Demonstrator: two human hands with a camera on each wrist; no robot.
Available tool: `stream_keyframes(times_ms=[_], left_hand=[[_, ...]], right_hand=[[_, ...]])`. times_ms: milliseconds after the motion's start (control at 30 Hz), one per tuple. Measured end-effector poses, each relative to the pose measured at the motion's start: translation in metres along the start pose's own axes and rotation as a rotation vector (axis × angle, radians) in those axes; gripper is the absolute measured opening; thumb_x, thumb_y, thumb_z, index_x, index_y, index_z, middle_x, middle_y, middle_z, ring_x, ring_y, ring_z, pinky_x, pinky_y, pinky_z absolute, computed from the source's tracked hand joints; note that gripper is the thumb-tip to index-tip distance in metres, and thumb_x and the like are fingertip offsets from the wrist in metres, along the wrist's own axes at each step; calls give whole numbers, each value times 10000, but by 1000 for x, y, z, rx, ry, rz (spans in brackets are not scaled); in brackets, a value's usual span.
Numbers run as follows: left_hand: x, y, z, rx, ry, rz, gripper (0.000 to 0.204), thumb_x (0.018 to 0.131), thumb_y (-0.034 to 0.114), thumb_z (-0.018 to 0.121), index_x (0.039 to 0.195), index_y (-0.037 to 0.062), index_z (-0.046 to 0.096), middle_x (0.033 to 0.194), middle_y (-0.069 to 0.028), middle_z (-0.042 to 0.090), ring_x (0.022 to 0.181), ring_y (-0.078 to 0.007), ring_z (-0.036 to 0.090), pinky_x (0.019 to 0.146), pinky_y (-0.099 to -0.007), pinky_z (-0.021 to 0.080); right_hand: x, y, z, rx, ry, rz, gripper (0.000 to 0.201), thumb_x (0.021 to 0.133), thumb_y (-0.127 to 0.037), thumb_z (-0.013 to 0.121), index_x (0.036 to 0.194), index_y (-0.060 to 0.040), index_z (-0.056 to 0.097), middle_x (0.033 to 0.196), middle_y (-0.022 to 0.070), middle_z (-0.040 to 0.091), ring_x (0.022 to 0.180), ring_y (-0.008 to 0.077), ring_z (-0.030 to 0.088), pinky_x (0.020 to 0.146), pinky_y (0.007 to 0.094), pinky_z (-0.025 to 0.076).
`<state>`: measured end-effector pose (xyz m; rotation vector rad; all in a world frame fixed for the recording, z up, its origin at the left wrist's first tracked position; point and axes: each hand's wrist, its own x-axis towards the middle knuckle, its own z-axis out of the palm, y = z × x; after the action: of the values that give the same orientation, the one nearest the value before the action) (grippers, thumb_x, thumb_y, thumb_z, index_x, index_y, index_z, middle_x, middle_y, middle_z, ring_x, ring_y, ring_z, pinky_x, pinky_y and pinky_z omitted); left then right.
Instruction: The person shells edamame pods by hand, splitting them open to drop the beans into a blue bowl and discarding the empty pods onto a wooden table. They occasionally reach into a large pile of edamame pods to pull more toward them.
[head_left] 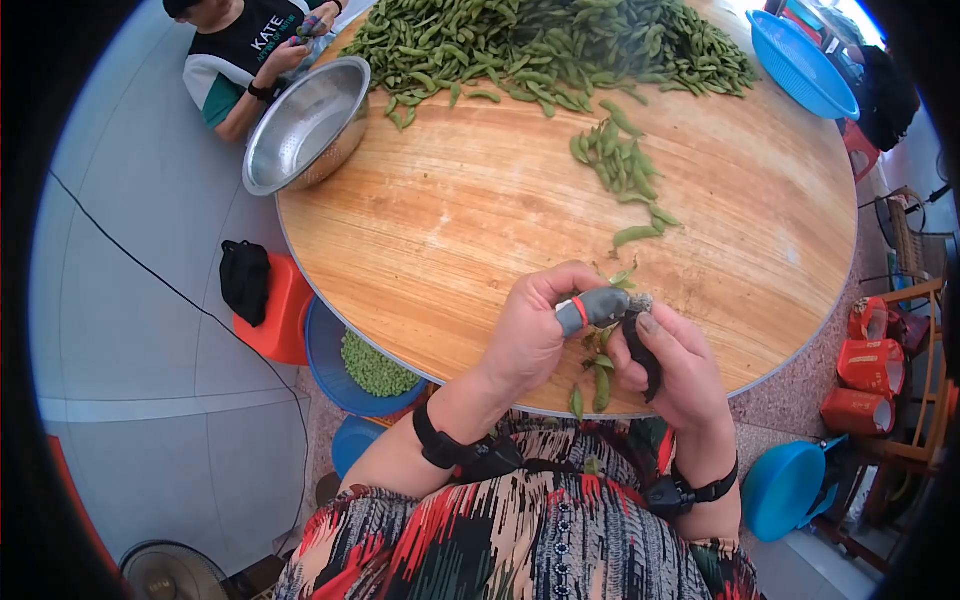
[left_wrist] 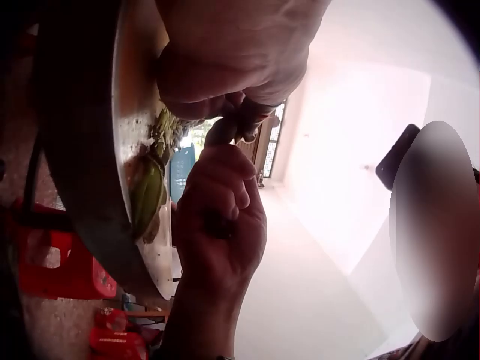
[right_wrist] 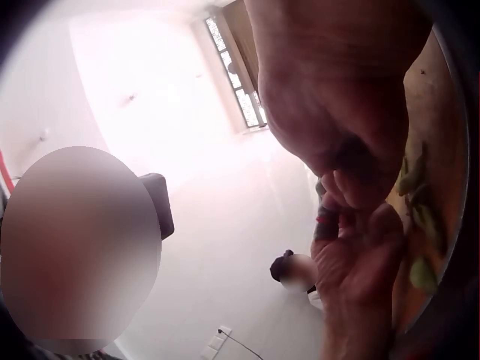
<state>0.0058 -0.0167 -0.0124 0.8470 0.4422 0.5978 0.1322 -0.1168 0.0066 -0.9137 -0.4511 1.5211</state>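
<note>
My left hand [head_left: 528,338] and right hand [head_left: 690,375] meet at the fingertips above the near edge of the round wooden table [head_left: 450,260]. A grey finger cover [head_left: 596,306] with a red band sits on a digit of the left hand. Between thumb and fingers, the right hand grips a black strip-like piece [head_left: 643,358]; its upper end lies at the left fingertips, which pinch there, beside a small grey speckled bit [head_left: 641,301]. Seen from the left wrist, the curled right hand [left_wrist: 221,199] partly hides the work. Under the hands lie a few green pods [head_left: 601,388].
A large heap of green bean pods [head_left: 540,45] covers the far side, with a smaller trail nearer. A metal colander [head_left: 310,125] tilts at the left edge, near another person [head_left: 235,60]. A blue basin [head_left: 325,365] of shelled beans stands below. A blue basket [head_left: 800,65] is far right.
</note>
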Motion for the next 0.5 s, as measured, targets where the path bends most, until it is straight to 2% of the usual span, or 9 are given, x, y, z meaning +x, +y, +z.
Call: stream_keyframes(times_ms=[200, 367, 400, 467, 500], left_hand=[[2, -3, -4, 63, 19, 9, 59, 791, 94, 644, 819, 63, 602, 737, 29, 577, 637, -21, 492, 534, -155, 351], [1, -2, 0, 24, -33, -32, 106, 802, 86, 629, 874, 29, 576, 755, -1, 584, 704, -66, 555, 602, -174, 428], [3, -5, -1, 39, -16, 10, 117, 810, 89, 621, 890, 19, 572, 773, -10, 590, 718, -80, 568, 616, -187, 444], [3, -4, -4, 52, 1, 48, 130, 817, 91, 614, 906, 9, 568, 791, -19, 596, 733, -94, 581, 630, -200, 460], [1, 1, -6, -11, -80, -43, 139, 821, 97, 611, 920, 8, 569, 800, -23, 598, 721, -95, 579, 622, -200, 459]], right_hand=[[2, 0, -7, 19, -78, 15, 199, 949, -178, 382, 992, -15, 489, 705, 17, 515, 527, 46, 384, 456, 189, 309], [3, 2, -8, -208, 33, 4, 166, 940, -159, 412, 927, -35, 522, 665, -16, 507, 495, 25, 375, 427, 168, 283], [3, 2, -6, -209, 34, 6, 166, 940, -159, 412, 927, -35, 522, 665, -16, 507, 495, 25, 375, 427, 168, 283], [4, 2, -1, -396, 80, -46, 151, 936, -150, 422, 925, -44, 529, 663, -30, 500, 489, 15, 365, 424, 159, 275], [4, 3, -1, -397, 82, -42, 151, 936, -150, 422, 925, -44, 529, 663, -30, 500, 489, 15, 365, 424, 159, 275]])
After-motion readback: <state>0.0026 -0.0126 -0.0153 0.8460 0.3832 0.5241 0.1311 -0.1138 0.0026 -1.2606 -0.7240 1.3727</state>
